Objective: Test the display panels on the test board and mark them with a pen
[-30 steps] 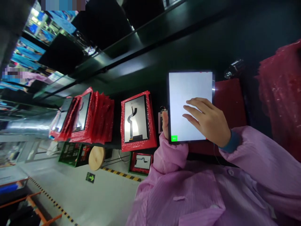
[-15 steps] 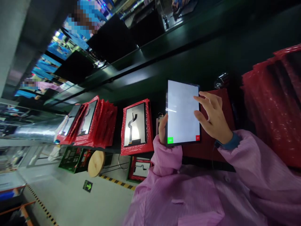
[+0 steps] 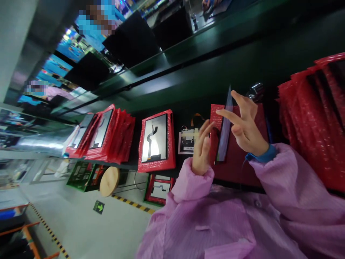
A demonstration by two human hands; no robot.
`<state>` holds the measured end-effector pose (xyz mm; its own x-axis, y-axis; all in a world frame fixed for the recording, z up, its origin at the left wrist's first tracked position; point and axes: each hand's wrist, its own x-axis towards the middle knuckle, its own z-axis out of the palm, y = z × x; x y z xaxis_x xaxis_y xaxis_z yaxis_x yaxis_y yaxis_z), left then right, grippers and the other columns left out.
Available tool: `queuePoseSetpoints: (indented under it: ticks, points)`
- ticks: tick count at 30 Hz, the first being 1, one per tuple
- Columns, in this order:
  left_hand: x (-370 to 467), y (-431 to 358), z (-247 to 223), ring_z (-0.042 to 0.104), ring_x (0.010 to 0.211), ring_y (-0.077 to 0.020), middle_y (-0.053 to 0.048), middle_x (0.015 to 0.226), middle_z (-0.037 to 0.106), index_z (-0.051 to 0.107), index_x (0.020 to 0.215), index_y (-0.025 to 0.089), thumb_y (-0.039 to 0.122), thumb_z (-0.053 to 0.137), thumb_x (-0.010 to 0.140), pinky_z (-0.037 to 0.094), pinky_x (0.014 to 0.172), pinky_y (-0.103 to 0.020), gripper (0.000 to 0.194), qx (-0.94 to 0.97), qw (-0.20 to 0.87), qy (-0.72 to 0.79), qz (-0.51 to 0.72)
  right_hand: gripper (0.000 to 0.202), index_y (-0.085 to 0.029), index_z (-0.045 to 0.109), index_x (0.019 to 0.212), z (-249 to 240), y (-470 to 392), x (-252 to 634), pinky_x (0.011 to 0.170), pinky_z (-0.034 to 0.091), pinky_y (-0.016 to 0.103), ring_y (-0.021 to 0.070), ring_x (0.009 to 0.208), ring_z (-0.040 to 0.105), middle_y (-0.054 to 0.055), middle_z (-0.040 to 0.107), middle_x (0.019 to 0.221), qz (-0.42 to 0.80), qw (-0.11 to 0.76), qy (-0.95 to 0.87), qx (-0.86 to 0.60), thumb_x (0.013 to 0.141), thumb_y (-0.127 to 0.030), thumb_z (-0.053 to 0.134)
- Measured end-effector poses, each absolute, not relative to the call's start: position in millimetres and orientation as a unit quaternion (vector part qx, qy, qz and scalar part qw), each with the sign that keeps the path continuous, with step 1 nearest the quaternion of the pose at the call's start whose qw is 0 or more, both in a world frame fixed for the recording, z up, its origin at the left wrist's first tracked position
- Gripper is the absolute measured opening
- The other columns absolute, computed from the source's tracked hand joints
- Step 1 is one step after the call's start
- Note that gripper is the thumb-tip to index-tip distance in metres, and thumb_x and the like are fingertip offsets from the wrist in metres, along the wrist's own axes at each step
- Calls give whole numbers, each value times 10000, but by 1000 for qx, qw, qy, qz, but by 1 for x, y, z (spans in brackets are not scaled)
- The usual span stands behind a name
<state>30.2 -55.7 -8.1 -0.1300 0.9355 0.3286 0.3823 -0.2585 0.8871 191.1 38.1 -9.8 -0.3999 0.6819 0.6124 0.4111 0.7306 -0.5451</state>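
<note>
The display panel (image 3: 225, 133) shows almost edge-on, tilted steeply over a dark red pad (image 3: 242, 165), with a red bubble-wrap piece (image 3: 216, 117) beside its upper left. To its left, my left hand (image 3: 202, 149) is raised with fingers apart and nothing in it. On the other side, my right hand (image 3: 245, 126) has its fingers spread, one stretching across the panel's face; whether it touches the panel I cannot tell. A small circuit board (image 3: 188, 142) with a cable lies behind my left hand.
A panel with a flex cable (image 3: 155, 138) lies on red bubble wrap to the left. Red-wrapped stacks stand at far left (image 3: 121, 136) and right (image 3: 318, 122). A metal object (image 3: 255, 91) sits behind the pad. Below are a round stool (image 3: 109, 181) and green crates (image 3: 81, 176).
The panel has turned from facing the camera with a lit white screen to nearly edge-on, farther right. My left hand has come off its edge and moved right, uncovering the circuit board.
</note>
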Motion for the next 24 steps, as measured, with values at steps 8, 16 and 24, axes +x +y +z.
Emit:
queuePoseSetpoints:
  ticks: [8, 16, 24]
  points:
    - [-63, -83, -91, 254, 1571, -345, -234, 1596, 422, 427, 1535, 137, 483, 459, 1019, 268, 1260, -601, 622, 685, 9, 684, 250, 609, -359, 506, 1485, -13, 37, 185, 1238, 213, 632, 316, 1525, 234, 30, 202, 1689, 141, 435, -830, -319, 1037, -615, 183]
    - [-65, -82, -94, 392, 1499, -361, -224, 1524, 519, 451, 1522, 132, 411, 465, 1019, 316, 1226, -605, 576, 718, -43, 660, 215, 565, -362, 502, 1494, -11, 36, 186, 1219, 250, 641, 308, 1520, 228, 55, 253, 1674, 162, 418, -831, -330, 1032, -609, 291]
    - [-71, -31, -53, 628, 1119, -266, -141, 1154, 684, 709, 1086, 176, 305, 463, 1015, 508, 1010, -445, 287, 710, -60, 651, 261, 604, -371, 505, 1492, -9, 37, 192, 1235, 217, 629, 306, 1518, 222, 35, 233, 1674, 160, 414, -835, -324, 1030, -635, 220]
